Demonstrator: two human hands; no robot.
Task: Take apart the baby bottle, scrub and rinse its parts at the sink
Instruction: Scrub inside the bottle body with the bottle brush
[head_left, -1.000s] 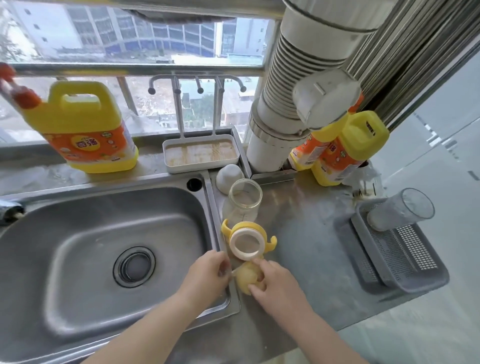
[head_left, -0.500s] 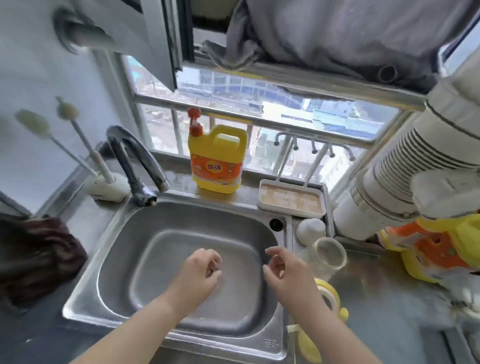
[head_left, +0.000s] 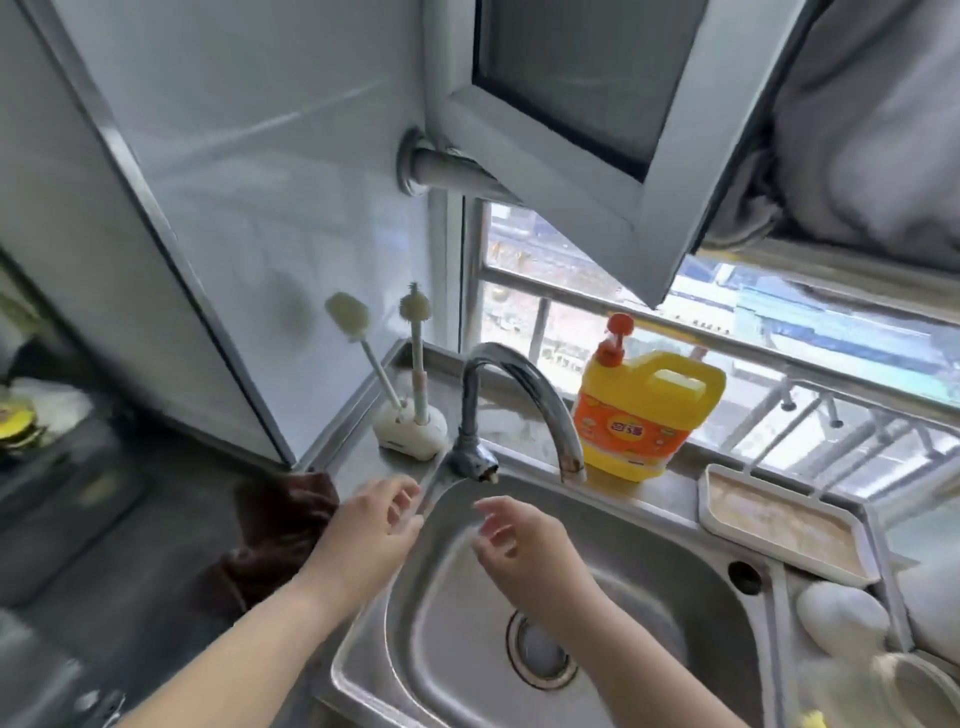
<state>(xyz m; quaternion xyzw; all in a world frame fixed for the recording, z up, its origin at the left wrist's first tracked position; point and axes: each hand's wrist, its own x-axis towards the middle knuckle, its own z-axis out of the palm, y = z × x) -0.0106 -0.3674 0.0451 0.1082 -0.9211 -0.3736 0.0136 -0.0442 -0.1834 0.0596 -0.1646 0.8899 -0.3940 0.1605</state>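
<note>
Steel sink (head_left: 639, 525) as landmark: broad, dished, brushed and glossy, round strainer at its floor. Behind its rear rim, a curved chrome tap (head_left: 514, 384), spout arching over the basin, no water visible running. Right of the tap, on the ledge behind the sink, a yellow detergent jug (head_left: 649, 415) with red pump, rigid plastic. Right of the sink's rim, a shallow white tray (head_left: 779, 525), brownish inside. Left of the sink, a dark crumpled cloth (head_left: 275, 525), soft. At the sink's back-left corner, a white stand holding two bottle brushes (head_left: 410, 364): one sponge-headed, one bristled, both on thin stiff stems.

Over the sink's left rim, left hand (head_left: 374, 519), empty, fingers loosely spread, reaching toward the tap's base. Over the basin, right hand (head_left: 514, 540), empty too, fingers relaxed and parted.

At the sink's lower right, at the frame edge, only blurred pale rounded bottle parts (head_left: 841, 618) showing; exact pieces impossible to tell. Likely light, with smooth walls slippery once wet and soapy; soft teat squashy, best pinched at its base flange; body best circled round the middle; brushes best taken low on the stems.
</note>
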